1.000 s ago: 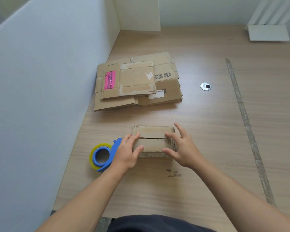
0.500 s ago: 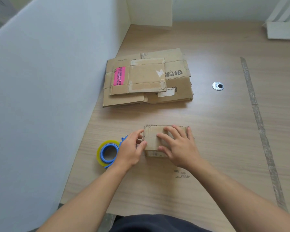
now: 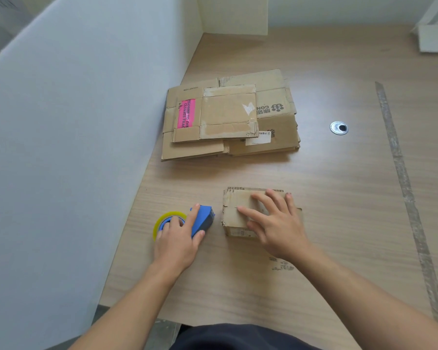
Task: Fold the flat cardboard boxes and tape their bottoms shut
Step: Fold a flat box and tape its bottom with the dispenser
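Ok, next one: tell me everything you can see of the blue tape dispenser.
The tape dispenser has a blue body that looks like plastic and carries a roll of yellowish tape on a blue hub. It lies on the wooden table, between the white partition and the small cardboard box, with a clear gap to the box. The left hand grips it: index finger over the body, thumb at its near edge, other fingers in the hub. Its cutter is not visible.

You had the small folded box (image 3: pixel 234 218) on the desk (image 3: pixel 339 223), top flaps closed flat, seam showing. Blue tape dispenser (image 3: pixel 202 221) with the yellow roll (image 3: pixel 159 222) lay just left of it. Stack of flat cardboard boxes (image 3: pixel 228 117) sat farther back, well apart.
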Available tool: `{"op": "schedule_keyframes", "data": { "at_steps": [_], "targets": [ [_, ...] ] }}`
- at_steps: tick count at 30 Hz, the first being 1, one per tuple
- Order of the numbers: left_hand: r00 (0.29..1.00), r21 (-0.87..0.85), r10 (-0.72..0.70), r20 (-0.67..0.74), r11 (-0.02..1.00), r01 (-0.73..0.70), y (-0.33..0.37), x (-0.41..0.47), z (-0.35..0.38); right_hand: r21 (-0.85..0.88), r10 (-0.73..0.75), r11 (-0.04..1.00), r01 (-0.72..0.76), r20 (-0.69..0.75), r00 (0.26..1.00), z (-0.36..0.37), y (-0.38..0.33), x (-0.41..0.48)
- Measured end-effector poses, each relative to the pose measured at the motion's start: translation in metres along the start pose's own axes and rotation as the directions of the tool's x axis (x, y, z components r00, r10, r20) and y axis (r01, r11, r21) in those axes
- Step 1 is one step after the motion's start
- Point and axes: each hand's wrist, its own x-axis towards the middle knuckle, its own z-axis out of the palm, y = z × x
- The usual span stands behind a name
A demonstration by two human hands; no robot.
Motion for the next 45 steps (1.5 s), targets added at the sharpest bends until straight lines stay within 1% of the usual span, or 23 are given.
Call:
{"op": "schedule_keyframes", "data": {
  "at_steps": [3,6,12,15,17,20,23,25,26,28,30,33,37,39,41,45],
  "targets": [
    [0.999,-0.014,-0.024,0.033,1.0,0.025,0.003,-0.002,0.003,-0.075,-0.048,0.996,0.042,-0.077,0.996,0.003,0.002,0.0],
    [0.999,0.009,-0.021,0.045,1.0,0.02,0.002,-0.005,0.009,-0.112,-0.076,0.992,0.063,-0.116,0.99,0.005,0.002,0.0],
    [0.999,-0.043,0.009,0.038,0.999,-0.008,-0.004,-0.001,0.013,-0.077,-0.053,0.996,0.041,-0.163,0.985,0.013,0.005,-0.001],
    [1.0,-0.125,-0.004,0.02,0.992,0.007,-0.012,0.001,0.015,-0.033,-0.04,0.999,0.034,-0.198,0.979,0.015,0.007,-0.001],
    [1.0,-0.222,-0.006,-0.011,0.975,0.004,-0.013,-0.001,0.01,-0.001,-0.028,1.0,0.029,-0.219,0.975,0.016,0.008,-0.001],
    [0.99,-0.379,0.032,-0.14,0.922,-0.083,-0.012,-0.007,-0.009,0.034,-0.009,0.999,0.016,-0.206,0.978,0.016,0.008,-0.001],
    [0.945,-0.395,0.146,-0.291,0.882,-0.258,-0.017,-0.006,-0.028,0.104,0.051,0.994,-0.039,-0.116,0.992,0.009,0.005,0.0],
    [0.888,-0.295,0.281,-0.363,0.869,-0.396,-0.021,0.0,-0.038,0.163,0.09,0.983,-0.087,-0.014,0.996,0.003,0.004,0.002],
    [0.845,-0.224,0.369,-0.388,0.851,-0.475,-0.021,0.003,-0.042,0.183,0.095,0.978,-0.096,0.016,0.995,0.0,0.004,0.002],
    [0.749,-0.116,0.533,-0.394,0.78,-0.615,-0.017,0.009,-0.047,0.22,0.095,0.971,-0.099,0.028,0.995,-0.005,0.005,0.003],
    [0.68,-0.078,0.637,-0.362,0.707,-0.703,-0.009,0.016,-0.049,0.283,0.103,0.953,-0.107,0.031,0.994,-0.008,0.006,0.004],
    [0.625,-0.046,0.713,-0.317,0.647,-0.761,0.003,0.023,-0.05,0.377,0.107,0.921,-0.1,0.001,0.994,-0.009,0.007,0.001],
    [0.612,-0.027,0.736,-0.289,0.633,-0.773,0.016,0.026,-0.061,0.459,0.105,0.885,-0.073,-0.043,0.994,-0.007,0.01,0.001],
    [0.596,-0.016,0.761,-0.258,0.613,-0.79,0.018,0.028,-0.065,0.507,0.112,0.859,-0.07,-0.053,0.992,-0.008,0.012,0.002],
    [0.594,-0.012,0.772,-0.226,0.607,-0.795,0.02,0.031,-0.066,0.542,0.12,0.838,-0.072,-0.053,0.991,-0.008,0.012,0.003],
    [0.593,0.01,0.785,-0.181,0.604,-0.797,0.029,0.034,-0.066,0.624,0.204,0.775,-0.101,-0.096,0.974,-0.004,0.009,0.004]
  ]
}}
